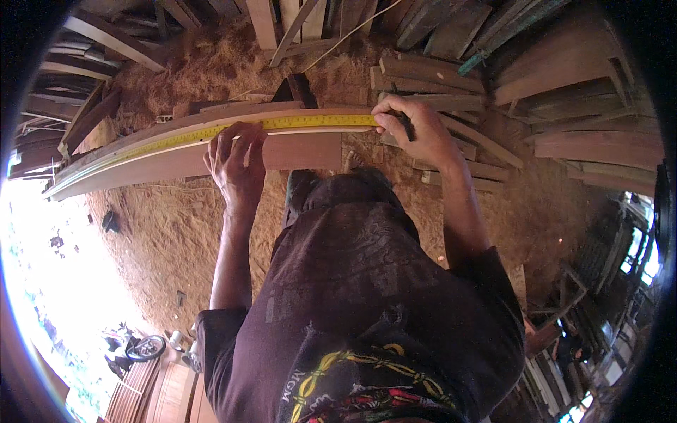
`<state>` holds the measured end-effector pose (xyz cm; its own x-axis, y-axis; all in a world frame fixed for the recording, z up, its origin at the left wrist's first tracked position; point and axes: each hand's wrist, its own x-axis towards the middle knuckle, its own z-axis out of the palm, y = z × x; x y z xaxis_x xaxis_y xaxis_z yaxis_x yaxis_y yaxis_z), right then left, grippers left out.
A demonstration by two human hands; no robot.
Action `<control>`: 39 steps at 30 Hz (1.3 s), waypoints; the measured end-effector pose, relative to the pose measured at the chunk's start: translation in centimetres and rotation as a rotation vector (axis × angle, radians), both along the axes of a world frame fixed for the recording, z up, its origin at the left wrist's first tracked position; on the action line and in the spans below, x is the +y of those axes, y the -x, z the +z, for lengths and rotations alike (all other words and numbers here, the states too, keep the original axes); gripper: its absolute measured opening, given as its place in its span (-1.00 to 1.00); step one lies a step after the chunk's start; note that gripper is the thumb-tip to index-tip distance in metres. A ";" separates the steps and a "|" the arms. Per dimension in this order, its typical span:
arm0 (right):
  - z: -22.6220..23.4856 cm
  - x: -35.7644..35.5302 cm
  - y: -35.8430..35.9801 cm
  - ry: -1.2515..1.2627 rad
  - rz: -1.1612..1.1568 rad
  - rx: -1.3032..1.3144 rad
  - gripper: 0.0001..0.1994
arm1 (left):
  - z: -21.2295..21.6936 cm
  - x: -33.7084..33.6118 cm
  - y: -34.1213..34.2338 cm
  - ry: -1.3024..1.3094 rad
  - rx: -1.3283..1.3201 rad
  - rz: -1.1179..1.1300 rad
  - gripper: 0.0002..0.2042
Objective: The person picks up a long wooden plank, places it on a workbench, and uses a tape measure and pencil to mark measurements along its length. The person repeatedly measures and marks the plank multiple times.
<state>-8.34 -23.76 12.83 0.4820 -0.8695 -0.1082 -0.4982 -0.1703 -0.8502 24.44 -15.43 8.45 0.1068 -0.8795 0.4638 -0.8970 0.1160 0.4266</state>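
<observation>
A yellow tape measure blade point(317, 122) is stretched along a long, narrow wooden board point(296, 132) in front of me. My left hand point(238, 161) has its fingers bent over the blade partway along, the fingertips pressing it to the wood. At the blade's right end my right hand point(422, 128) is closed, thumb and forefinger pinching the tip. A dark, slim stick-like thing point(407, 127), perhaps a pen, is also tucked in that hand; the fingers partly hide it. Beyond my left hand the blade runs far to the left, where its end is too small to make out.
A wider reddish plank point(303, 151) lies just on my side of the board. Stacked timber point(430, 74) stands at the far right, with more planks point(106, 39) at the far left. Sawdust point(162, 233) covers the floor. A motorbike wheel point(147, 347) shows at lower left.
</observation>
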 end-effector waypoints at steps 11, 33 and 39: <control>-0.6 0.2 0.5 -0.020 0.004 -0.026 -0.82 | 0.1 -0.1 0.1 0.004 -0.005 0.005 -0.79; -2.0 -0.3 0.4 0.012 -0.006 -0.133 -0.80 | 0.4 0.2 -0.6 -0.064 0.050 -0.020 -0.76; -1.7 -0.1 0.3 0.016 -0.025 -0.098 -0.80 | 0.4 0.9 -6.3 -0.061 -0.082 0.116 -0.64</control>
